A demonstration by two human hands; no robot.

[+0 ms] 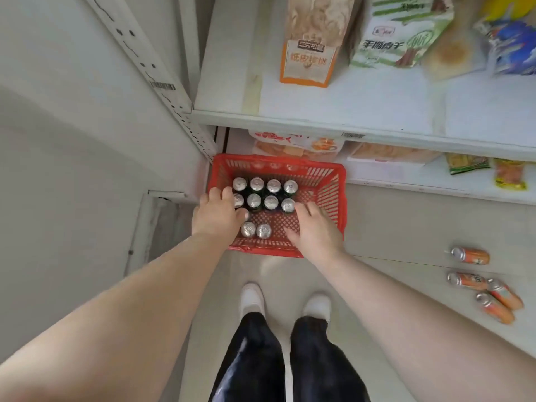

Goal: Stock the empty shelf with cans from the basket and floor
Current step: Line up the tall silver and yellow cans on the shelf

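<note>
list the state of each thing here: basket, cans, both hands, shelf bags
red basket: on the floor, partly filled
dark cans: upright in the basket
orange cans: four, lying on the floor
left hand: in the basket among the cans
right hand: open, over the basket
snack bags: on the shelf

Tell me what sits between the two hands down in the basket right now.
In the head view, upright dark cans with silver tops stand between the left hand and right hand, inside the red basket, plus bare basket floor nearer the person.
</note>
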